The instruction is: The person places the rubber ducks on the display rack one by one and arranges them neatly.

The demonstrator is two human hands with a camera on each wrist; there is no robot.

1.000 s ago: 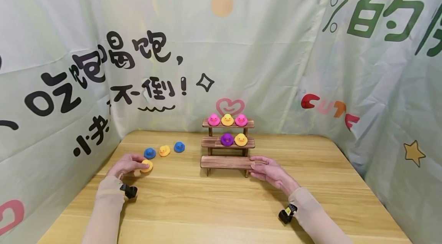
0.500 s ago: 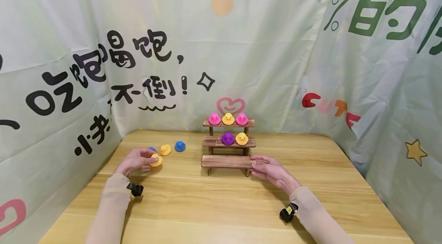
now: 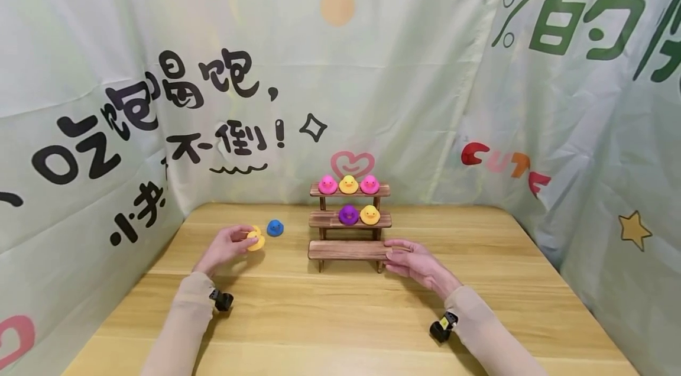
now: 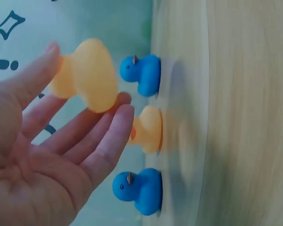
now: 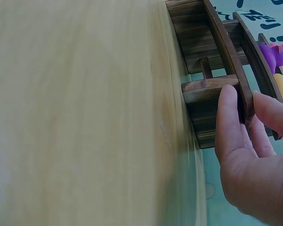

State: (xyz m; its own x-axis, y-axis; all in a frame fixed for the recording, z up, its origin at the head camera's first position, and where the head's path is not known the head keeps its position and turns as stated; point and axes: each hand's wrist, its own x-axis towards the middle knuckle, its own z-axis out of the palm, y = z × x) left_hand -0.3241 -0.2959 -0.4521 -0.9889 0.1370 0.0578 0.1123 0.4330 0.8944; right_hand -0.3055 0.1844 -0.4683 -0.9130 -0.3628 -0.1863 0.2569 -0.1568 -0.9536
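Note:
Between thumb and fingers my left hand [image 3: 226, 248] pinches a yellow rubber duck [image 4: 95, 75], held up off the table. Behind it, the left wrist view has a row of three ducks standing on the table: a blue duck [image 4: 148, 75], a yellow duck [image 4: 152, 129] and another blue duck [image 4: 148, 192]. In the head view my left hand hides the leftmost blue one and the held duck overlaps the yellow one. My right hand [image 3: 420, 266] grips the right end of the lowest step of a three-tier wooden stand [image 3: 343, 250], thumb above and fingers below and at the leg.
On the top tier sit a pink duck [image 3: 327, 184], a yellow duck [image 3: 348, 184] and another pink duck [image 3: 369, 184]. A purple duck [image 3: 348, 214] and a yellow duck [image 3: 370, 214] occupy the middle tier. Printed curtains [image 3: 404, 98] surround the wooden table [image 3: 319, 323].
My left hand has lifted the yellow duck and carried it rightward, past the left blue duck to the front of the yellow one. My right hand keeps its hold on the stand.

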